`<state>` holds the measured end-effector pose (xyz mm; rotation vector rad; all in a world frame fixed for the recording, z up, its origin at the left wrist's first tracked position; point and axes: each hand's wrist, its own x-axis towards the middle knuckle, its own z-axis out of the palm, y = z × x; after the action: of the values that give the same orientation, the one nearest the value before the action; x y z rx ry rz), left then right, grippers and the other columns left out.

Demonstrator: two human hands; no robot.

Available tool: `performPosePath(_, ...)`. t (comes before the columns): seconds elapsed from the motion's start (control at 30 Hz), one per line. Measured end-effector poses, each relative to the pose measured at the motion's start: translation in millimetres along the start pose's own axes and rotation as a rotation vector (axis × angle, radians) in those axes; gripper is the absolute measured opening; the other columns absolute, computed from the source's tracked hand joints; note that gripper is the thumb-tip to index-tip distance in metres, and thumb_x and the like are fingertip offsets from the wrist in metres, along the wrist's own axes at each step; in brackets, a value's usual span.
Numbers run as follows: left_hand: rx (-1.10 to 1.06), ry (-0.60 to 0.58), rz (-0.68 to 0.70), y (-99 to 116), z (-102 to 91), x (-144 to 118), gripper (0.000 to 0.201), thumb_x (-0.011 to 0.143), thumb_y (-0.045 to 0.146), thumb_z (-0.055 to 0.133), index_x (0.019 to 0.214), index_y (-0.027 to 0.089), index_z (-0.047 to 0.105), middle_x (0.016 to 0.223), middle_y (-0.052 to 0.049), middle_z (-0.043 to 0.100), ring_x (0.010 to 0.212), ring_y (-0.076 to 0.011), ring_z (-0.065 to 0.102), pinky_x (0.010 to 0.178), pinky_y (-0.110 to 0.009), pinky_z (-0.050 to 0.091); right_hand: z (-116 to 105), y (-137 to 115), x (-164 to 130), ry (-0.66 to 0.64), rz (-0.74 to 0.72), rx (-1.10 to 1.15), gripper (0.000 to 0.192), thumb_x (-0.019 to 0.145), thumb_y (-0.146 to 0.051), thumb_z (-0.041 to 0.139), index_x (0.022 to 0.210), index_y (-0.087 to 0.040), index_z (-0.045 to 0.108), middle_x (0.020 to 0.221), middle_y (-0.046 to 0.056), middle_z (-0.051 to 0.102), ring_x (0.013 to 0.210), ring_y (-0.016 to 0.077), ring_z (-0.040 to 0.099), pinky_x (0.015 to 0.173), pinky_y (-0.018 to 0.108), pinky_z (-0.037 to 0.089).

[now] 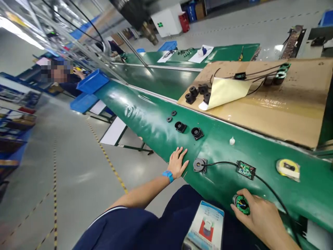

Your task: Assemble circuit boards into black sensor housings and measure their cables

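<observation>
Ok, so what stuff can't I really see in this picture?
All in the head view:
Back of the round part in the right grip: turned away.
One black part: partly behind the yellow sheet.
Lettering on the printed item: too small.
Dark object overhead: blurred, cut by the top edge.

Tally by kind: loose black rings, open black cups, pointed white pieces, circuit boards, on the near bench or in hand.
Loose black rings: 2
Open black cups: 2
Pointed white piece: 1
Rectangular circuit board: 1
Round circuit board, in the right hand: 1
Total: 7
</observation>
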<state>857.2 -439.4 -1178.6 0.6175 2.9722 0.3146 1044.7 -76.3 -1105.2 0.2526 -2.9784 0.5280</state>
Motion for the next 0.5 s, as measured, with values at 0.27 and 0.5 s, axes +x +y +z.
performPosePath(0.27, -0.085, 0.023, 0.111, -20.0, -0.2, -10.4, 0.055, 0.103, 0.046, 0.043, 0.153, 0.025, 0.036, 0.162, -0.014, 0.032, 0.153, -0.0365, 0.020, 0.119, -0.064, 0.023, 37.4, -28.0, 22.0, 0.143, 0.041, -0.440, 0.043, 0.094, -0.058, 0.052, 0.105, -0.019, 0.068, 0.076, 0.008, 0.068, 0.068, 0.0255, 0.065, 0.065, 0.038, 0.041)
performPosePath(0.5, -0.427, 0.192, 0.996, -19.7, -23.6, 58.4, 0.056, 0.095, 0.059, 0.055, 0.139, 0.025, 0.052, 0.131, -0.014, 0.058, 0.129, -0.0313, 0.052, 0.103, -0.047, 0.046, 93.9, -125.1, 40.7, 0.487, 0.119, -0.128, 0.041, 0.085, -0.024, 0.076, 0.122, -0.011, 0.063, 0.083, 0.006, 0.068, 0.072, 0.0176, 0.058, 0.068, 0.033, 0.043)
